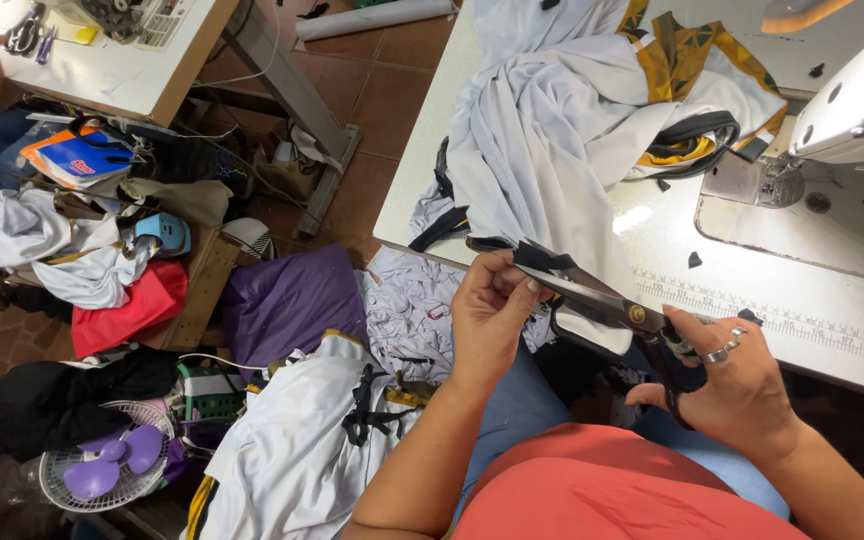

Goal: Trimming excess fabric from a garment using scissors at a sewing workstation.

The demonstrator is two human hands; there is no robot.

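L hand [490, 312] is pinching a black fabric strip [544, 260] btwn thumb & fingers, just below the sewing table [652, 240] edge. R hand [737, 385] is gripping the scissors [602, 300], fingers curled thru the handles, blades touching the strip.

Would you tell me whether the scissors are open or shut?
Open: the scissors' blades are spread around black fabric pinched by the left hand.

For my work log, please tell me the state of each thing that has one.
scissors: blades nearly closed on black fabric
black fabric strip: pinched by left hand
right hand: gripping scissor handles
white garment: crumpled on table
fan: lying face up
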